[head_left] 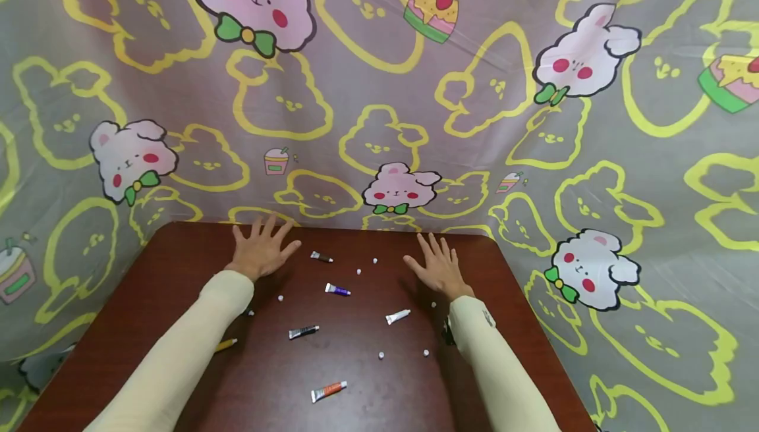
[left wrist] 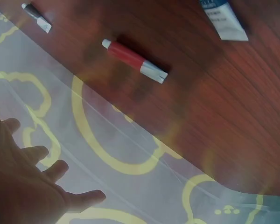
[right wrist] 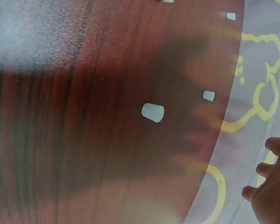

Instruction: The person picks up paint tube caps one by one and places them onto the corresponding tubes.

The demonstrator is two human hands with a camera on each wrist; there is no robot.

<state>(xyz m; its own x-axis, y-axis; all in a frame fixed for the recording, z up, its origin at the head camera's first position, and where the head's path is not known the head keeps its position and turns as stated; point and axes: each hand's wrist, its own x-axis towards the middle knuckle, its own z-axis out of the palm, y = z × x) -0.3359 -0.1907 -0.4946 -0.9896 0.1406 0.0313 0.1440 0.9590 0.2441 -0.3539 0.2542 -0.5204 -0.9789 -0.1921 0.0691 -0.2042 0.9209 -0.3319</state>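
My left hand is spread with straight fingers over the far left of the table, holding nothing. Nearest to it in the head view is a small brown paint tube; the left wrist view shows a red paint tube and a dark blue one. At the far right, my right hand also has its fingers spread and nothing in its grasp. Small white caps lie near it. Between the arms are a purple tube, a black tube, a white tube and an orange tube.
A yellow tube is partly hidden by the left sleeve. More white caps are scattered over the dark red-brown table. A patterned curtain hangs behind the table and along its sides.
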